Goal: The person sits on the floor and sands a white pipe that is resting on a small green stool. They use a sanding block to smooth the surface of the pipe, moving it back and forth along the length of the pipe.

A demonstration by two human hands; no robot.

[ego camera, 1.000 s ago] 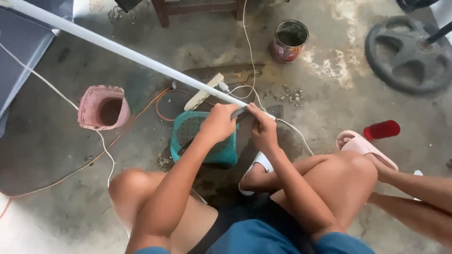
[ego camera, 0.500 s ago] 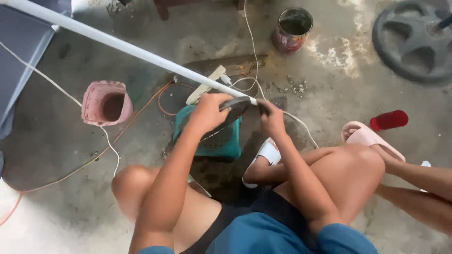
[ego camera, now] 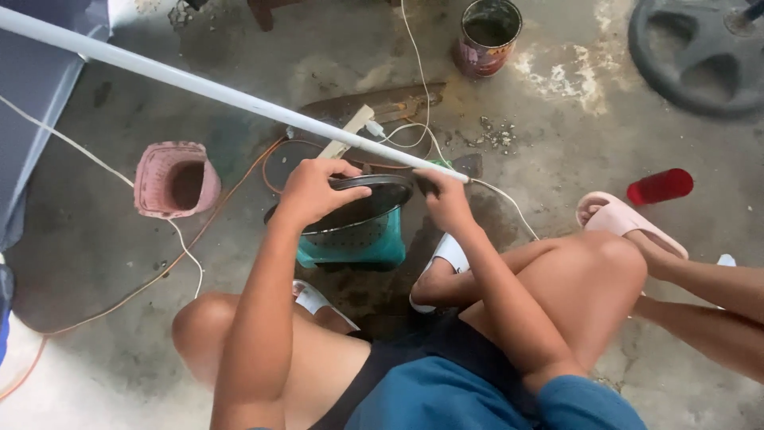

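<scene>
Where both hands earlier met at the pipe (ego camera: 239, 94), left hand (ego camera: 314, 191) now grips colander (ego camera: 362, 215) rim. Right hand (ego camera: 446, 199) stays clenched on pipe end.

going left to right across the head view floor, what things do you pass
pink basket → left hand on the metal colander → right hand → rusty paint can → pink slipper → red cup → dark weight plate

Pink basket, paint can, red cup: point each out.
pink basket (ego camera: 163, 163): head view, on its upper rim.
paint can (ego camera: 476, 57): head view, on its side wall.
red cup (ego camera: 660, 185): head view, mid-body, lying sideways.
</scene>
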